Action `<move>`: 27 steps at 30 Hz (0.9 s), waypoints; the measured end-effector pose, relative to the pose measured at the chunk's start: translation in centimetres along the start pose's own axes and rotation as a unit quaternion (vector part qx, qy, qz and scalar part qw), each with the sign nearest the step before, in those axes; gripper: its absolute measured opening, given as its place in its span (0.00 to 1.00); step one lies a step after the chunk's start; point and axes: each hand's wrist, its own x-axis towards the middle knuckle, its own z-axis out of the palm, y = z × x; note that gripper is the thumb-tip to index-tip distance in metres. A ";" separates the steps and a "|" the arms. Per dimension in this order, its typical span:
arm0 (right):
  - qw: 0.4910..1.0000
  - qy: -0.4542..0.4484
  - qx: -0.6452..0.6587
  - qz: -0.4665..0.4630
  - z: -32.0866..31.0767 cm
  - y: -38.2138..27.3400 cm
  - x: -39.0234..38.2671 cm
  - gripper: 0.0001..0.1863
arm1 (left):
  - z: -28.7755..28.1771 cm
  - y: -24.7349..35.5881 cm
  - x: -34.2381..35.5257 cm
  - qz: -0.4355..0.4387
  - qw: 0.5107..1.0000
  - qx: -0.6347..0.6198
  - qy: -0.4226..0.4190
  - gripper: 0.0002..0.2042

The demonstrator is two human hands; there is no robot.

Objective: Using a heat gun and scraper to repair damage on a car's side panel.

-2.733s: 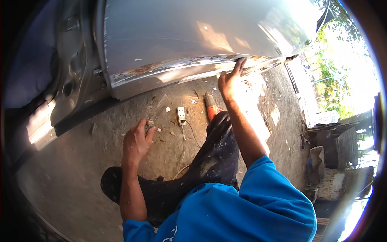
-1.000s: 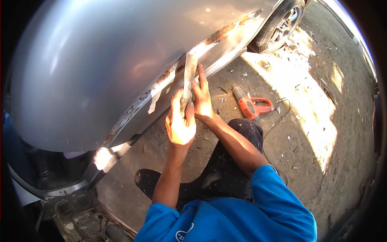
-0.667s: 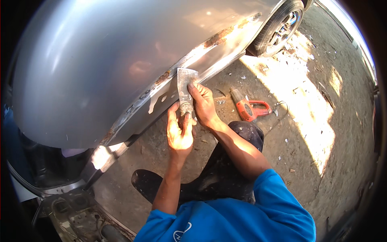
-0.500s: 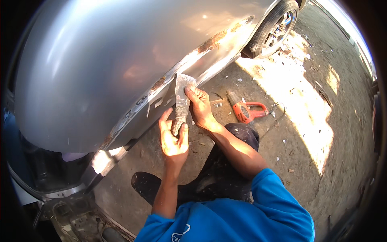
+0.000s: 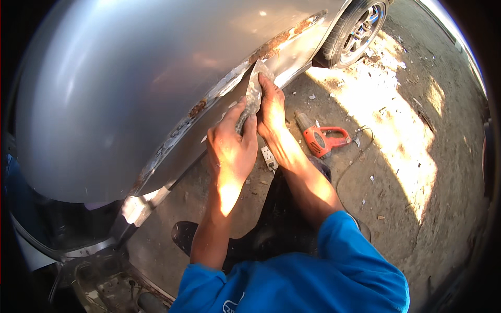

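Note:
A wide-bladed scraper [image 5: 253, 94] is in both my hands, its blade edge against the stripped, rusty strip [image 5: 271, 47] along the lower side of a silver car panel [image 5: 120, 99]. My left hand [image 5: 232, 138] closes round the handle end. My right hand [image 5: 272, 107] grips the scraper nearer the blade, thumb lying on its face. Part of the handle is hidden by my fingers. Pale flakes [image 5: 232, 104] show beside the scraper, against the panel.
On the ground to the right lies a red heat gun [image 5: 321, 140] with its cable trailing. A white power strip [image 5: 269, 158] sits below my hands. The car's wheel [image 5: 357, 34] stands at the upper right. Paint chips are scattered over the sunlit ground [image 5: 386, 104].
Both hands have moved up and to the right along the strip with the scraper. My left fingers, loosely spread before, now wrap the handle. Flakes have appeared, and the power strip shows.

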 end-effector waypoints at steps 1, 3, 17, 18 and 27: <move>1.000 0.003 -0.001 0.001 -0.1 0.5 -0.7 0.10 | -0.2 -0.3 -0.8 -0.003 1.000 -0.001 -0.001 0.15; 0.995 0.103 -0.013 0.000 1.0 1.6 -1.8 0.09 | -0.8 -0.9 -1.9 -0.025 0.999 0.047 -0.004 0.15; 0.989 0.122 -0.002 -0.083 -0.1 0.2 1.1 0.10 | -0.6 1.0 2.5 -0.075 0.989 0.069 -0.110 0.16; 0.993 0.095 -0.021 -0.061 -0.3 0.6 0.3 0.09 | -1.1 0.7 1.5 -0.048 0.993 0.067 -0.083 0.16; 0.995 0.077 -0.007 -0.066 -0.7 0.8 1.3 0.08 | -0.1 1.4 1.5 -0.068 0.992 0.077 -0.068 0.15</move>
